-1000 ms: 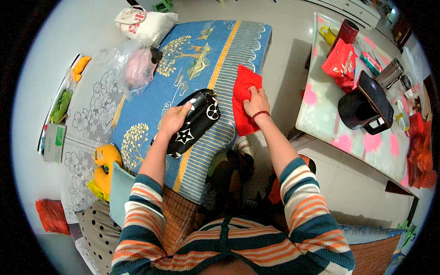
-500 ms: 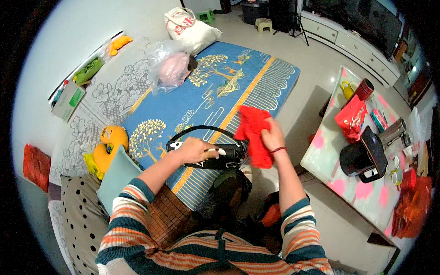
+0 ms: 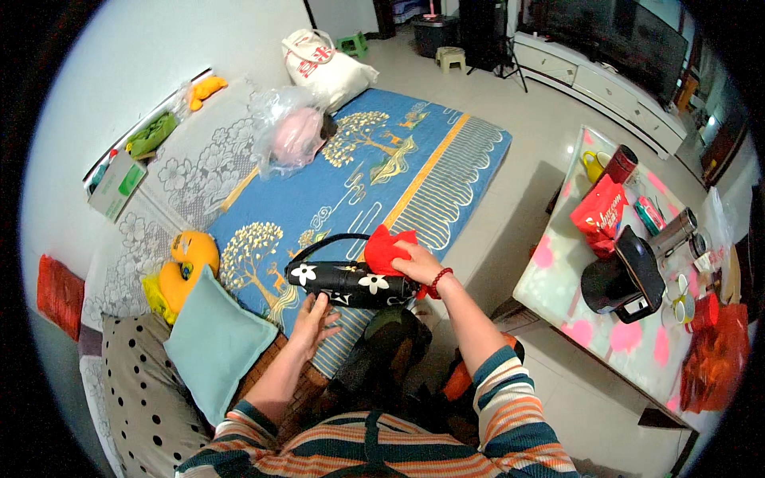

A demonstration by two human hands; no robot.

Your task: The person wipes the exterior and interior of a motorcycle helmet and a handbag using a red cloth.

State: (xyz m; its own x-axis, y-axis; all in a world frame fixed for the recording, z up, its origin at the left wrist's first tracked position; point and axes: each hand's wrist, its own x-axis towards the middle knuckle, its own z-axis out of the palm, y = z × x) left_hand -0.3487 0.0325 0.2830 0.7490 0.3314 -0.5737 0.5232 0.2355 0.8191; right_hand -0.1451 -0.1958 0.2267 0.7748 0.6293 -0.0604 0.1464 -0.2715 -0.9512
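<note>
Right hand [image 3: 418, 267] grips the red cloth [image 3: 384, 248], bunched up at about one o'clock on the black floral handbag [image 3: 340, 280]; left hand [image 3: 313, 327] is loosely spread at seven, thumb at the bag's near edge! That bag is over the near edge of the blue patterned cover [image 3: 331, 195]. Farther out: pale-blue cushion [image 3: 219, 344] at eight, white tote bag [image 3: 331, 72] at twelve, table [image 3: 550, 288] at three!

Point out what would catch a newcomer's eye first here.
Probably the bright red cloth in the right hand, held against the black handbag with white flowers, just ahead of the person's lap. Next might come the blue cover with golden trees, spread beyond the bag, and the red pouch on the table at right.
</note>
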